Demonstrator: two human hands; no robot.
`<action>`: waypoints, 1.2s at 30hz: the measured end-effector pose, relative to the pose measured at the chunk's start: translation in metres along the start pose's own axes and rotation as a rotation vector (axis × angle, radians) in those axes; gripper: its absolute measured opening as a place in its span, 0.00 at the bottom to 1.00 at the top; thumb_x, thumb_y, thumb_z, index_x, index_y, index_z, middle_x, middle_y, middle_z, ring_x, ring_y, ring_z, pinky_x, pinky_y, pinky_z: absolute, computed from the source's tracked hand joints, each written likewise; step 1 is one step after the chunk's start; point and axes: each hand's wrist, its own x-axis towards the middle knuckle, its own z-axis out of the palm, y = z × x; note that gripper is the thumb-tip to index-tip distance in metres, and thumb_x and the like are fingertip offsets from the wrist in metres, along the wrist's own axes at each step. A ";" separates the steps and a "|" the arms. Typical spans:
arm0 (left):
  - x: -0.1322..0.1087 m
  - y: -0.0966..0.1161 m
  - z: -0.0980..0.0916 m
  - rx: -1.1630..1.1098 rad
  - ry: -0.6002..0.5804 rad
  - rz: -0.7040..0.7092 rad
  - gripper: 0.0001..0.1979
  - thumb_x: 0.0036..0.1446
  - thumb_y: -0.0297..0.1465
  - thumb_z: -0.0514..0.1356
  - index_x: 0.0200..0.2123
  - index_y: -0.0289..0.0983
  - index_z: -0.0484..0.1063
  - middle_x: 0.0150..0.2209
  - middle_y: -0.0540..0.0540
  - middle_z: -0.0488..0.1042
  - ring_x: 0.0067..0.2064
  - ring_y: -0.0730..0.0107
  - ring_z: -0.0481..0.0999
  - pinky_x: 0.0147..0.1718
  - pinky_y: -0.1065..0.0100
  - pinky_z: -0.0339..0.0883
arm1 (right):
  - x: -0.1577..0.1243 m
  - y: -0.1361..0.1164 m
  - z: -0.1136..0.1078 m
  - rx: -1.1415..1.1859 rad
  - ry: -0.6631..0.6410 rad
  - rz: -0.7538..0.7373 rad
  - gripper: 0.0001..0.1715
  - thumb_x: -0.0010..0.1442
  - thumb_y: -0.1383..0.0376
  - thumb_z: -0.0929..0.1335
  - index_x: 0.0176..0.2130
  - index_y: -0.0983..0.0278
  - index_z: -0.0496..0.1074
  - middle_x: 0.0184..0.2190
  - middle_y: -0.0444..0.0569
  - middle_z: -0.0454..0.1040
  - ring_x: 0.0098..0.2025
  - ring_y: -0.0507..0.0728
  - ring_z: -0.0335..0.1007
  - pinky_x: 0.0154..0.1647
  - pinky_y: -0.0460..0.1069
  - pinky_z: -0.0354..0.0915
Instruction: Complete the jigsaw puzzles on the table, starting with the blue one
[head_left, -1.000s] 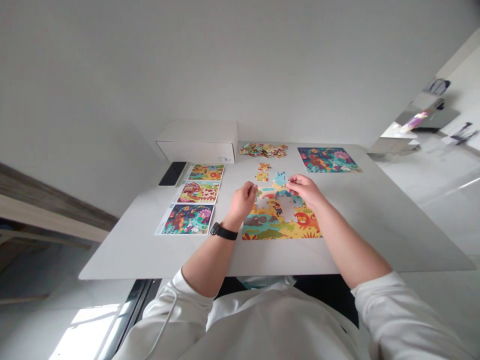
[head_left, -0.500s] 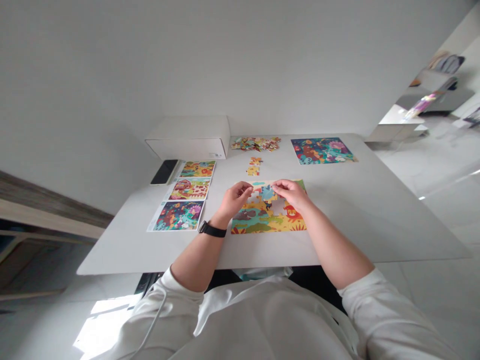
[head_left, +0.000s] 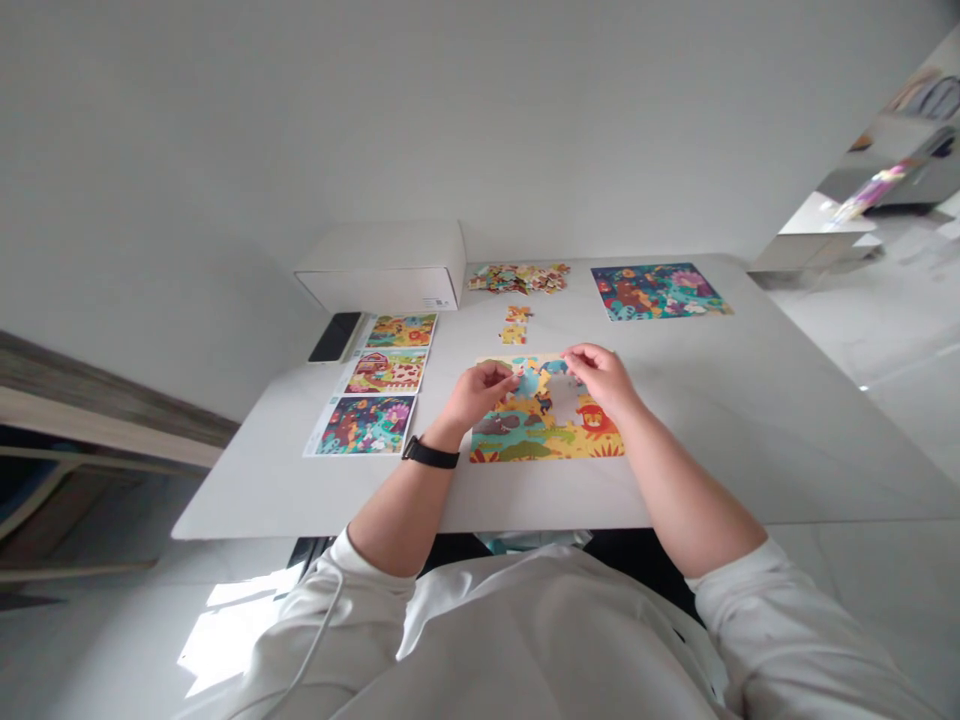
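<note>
Head view: jigsaw (head_left: 551,443) near surface's (head_left: 750,430) near edge;
Left hand (head_left: 478,392), right hand (head_left: 604,375): fingers nearly together, grip unclear;
Blue piece (head_left: 533,379): right has moved off it, seemingly leaving it to left.

Table (head_left: 712,450) is toned pale grey; box (head_left: 382,282) is finished white. Puzzle (head_left: 551,443) is printed mostly yellow, with teal, green and a red-orange lion (head_left: 598,420). Loose pieces (head_left: 514,334) are coloured yellow and orange. Piece pile (head_left: 519,279) is mixed: red, yellow, green. Dark picture (head_left: 660,292) is patterned navy, teal, brown, pink. Top card (head_left: 402,330) is printed yellow-orange, middle card (head_left: 390,374) with a red barn (head_left: 373,367), bottom card (head_left: 367,425) navy-teal. Phone (head_left: 336,337) and watch band (head_left: 433,456) are finished in black, shirt (head_left: 814,630) in white.
</note>
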 end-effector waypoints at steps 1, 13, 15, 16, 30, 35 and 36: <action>0.000 0.000 -0.001 -0.014 0.007 -0.015 0.25 0.53 0.53 0.73 0.35 0.36 0.75 0.26 0.49 0.76 0.24 0.75 0.72 0.22 0.73 0.64 | 0.000 0.000 0.000 0.012 -0.002 0.012 0.25 0.62 0.43 0.73 0.43 0.60 0.82 0.31 0.48 0.80 0.34 0.58 0.74 0.36 0.51 0.69; 0.001 -0.002 0.005 -0.068 -0.025 -0.046 0.23 0.59 0.51 0.69 0.41 0.35 0.77 0.40 0.40 0.86 0.27 0.74 0.78 0.26 0.72 0.73 | 0.003 0.007 -0.002 -0.025 -0.091 0.046 0.23 0.58 0.43 0.74 0.34 0.58 0.73 0.30 0.47 0.79 0.33 0.58 0.74 0.36 0.51 0.68; 0.002 -0.003 0.001 -0.045 0.037 -0.036 0.22 0.60 0.50 0.68 0.42 0.36 0.77 0.39 0.41 0.86 0.25 0.76 0.76 0.24 0.73 0.70 | 0.008 0.007 -0.015 -0.025 -0.013 0.057 0.25 0.56 0.41 0.75 0.33 0.58 0.72 0.30 0.47 0.79 0.32 0.57 0.73 0.35 0.51 0.67; 0.003 -0.004 -0.001 -0.036 0.070 -0.030 0.22 0.61 0.50 0.67 0.41 0.36 0.77 0.38 0.41 0.86 0.24 0.76 0.75 0.24 0.73 0.69 | 0.010 0.007 -0.022 -0.033 0.021 0.058 0.25 0.55 0.41 0.75 0.33 0.58 0.72 0.30 0.47 0.79 0.31 0.57 0.72 0.35 0.51 0.67; 0.001 -0.005 -0.007 0.101 0.210 0.020 0.29 0.68 0.58 0.55 0.30 0.38 0.74 0.16 0.52 0.66 0.18 0.74 0.63 0.20 0.72 0.57 | 0.016 0.015 -0.037 -0.205 0.103 0.048 0.17 0.58 0.48 0.73 0.33 0.58 0.75 0.32 0.48 0.83 0.32 0.59 0.75 0.36 0.52 0.67; 0.000 -0.003 -0.004 0.152 0.165 0.010 0.32 0.67 0.61 0.55 0.29 0.38 0.75 0.16 0.52 0.66 0.18 0.74 0.64 0.19 0.71 0.56 | 0.015 0.014 -0.037 -0.231 0.093 0.059 0.18 0.58 0.47 0.73 0.34 0.58 0.75 0.31 0.47 0.82 0.31 0.58 0.75 0.35 0.52 0.66; 0.000 -0.003 -0.003 0.165 0.159 0.024 0.31 0.67 0.60 0.55 0.31 0.38 0.76 0.17 0.52 0.67 0.19 0.73 0.65 0.20 0.72 0.56 | 0.015 0.014 -0.037 -0.237 0.089 0.058 0.17 0.58 0.47 0.73 0.34 0.58 0.75 0.31 0.47 0.82 0.31 0.58 0.75 0.34 0.52 0.66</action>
